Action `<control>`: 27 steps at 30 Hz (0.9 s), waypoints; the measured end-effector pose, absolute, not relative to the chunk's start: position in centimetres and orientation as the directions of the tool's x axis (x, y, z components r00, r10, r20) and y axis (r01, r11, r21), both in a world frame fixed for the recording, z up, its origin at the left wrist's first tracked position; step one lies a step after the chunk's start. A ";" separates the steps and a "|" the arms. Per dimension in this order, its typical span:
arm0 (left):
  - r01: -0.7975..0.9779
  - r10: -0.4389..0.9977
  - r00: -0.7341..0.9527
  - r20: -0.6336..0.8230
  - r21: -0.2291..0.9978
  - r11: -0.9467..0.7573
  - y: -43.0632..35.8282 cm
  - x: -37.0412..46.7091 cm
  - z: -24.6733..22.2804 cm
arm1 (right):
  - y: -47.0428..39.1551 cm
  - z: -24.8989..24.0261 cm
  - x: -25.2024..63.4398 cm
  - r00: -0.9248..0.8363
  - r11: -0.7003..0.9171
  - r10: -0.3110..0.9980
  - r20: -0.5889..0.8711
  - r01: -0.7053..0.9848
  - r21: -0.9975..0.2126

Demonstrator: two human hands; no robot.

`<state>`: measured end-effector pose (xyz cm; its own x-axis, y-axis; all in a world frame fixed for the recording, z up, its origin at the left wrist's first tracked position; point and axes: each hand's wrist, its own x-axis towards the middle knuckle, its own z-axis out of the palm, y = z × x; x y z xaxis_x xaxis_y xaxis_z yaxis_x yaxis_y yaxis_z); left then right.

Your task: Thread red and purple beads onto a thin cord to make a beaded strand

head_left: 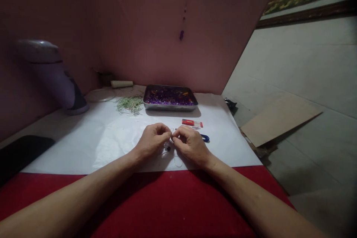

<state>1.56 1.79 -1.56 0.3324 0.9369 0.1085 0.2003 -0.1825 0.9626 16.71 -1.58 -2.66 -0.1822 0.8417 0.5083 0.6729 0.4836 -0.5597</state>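
Observation:
Both hands meet fingertip to fingertip above the white paper. My left hand [153, 139] is pinched on a thin pale thread [178, 160], part of which loops on the paper below. Close beside it, my right hand [191, 142] is also closed in a pinch at the thread. A small dark and clear beaded piece [167, 146] hangs just under the left fingertips. Behind the right hand lie a red packet [192, 123] with a clear part and a blue-handled tool [205, 138], partly covered by that hand.
A metal tray [171, 108] of purple beads stands at the back, with green strands [129, 105] left of it. A purple bottle [55, 78] stands at left, near a black object [25, 154]. A purple ornament [181, 36] hangs against the pink wall. Cardboard [281, 121] lies at right.

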 end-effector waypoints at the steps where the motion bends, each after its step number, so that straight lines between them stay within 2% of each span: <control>1: 0.194 0.937 0.332 0.110 0.964 -0.182 1.8 1.6 -1.6 | -1.6 -2.7 16.7 -0.187 0.487 0.841 0.507 0.669 -0.561; 5: 0.170 0.942 0.317 0.111 0.970 -0.172 1.9 1.5 -1.8 | -1.7 -2.5 16.7 -0.183 0.491 0.844 0.504 0.643 -0.587; 7: 0.158 0.945 0.310 0.104 0.975 -0.159 1.9 1.4 -1.8 | -1.7 -2.3 16.7 -0.149 0.455 0.873 0.464 0.590 -0.667; 11: 0.143 0.948 0.305 0.090 0.980 -0.139 1.9 1.4 -1.8 | -1.6 -1.9 17.1 -0.099 0.309 0.951 0.293 0.343 -0.887; 15: 0.145 0.948 0.303 0.095 0.979 -0.144 1.7 1.5 -1.5 | -1.7 -1.7 17.1 -0.098 0.330 0.942 0.320 0.100 -0.939; 19: 0.167 0.948 0.306 0.092 0.975 -0.148 1.5 1.5 -1.4 | -2.0 -1.9 16.9 -0.135 0.215 0.963 0.232 -0.126 -0.968; 22: 0.171 0.949 0.303 0.088 0.974 -0.145 1.6 1.5 -1.4 | -2.0 -2.1 16.8 -0.133 0.169 0.972 0.193 -0.172 -0.970; 27: 0.146 0.952 0.295 0.087 0.980 -0.135 1.5 1.5 -1.4 | -2.0 -2.2 16.7 -0.061 0.147 0.986 0.155 -0.118 -0.982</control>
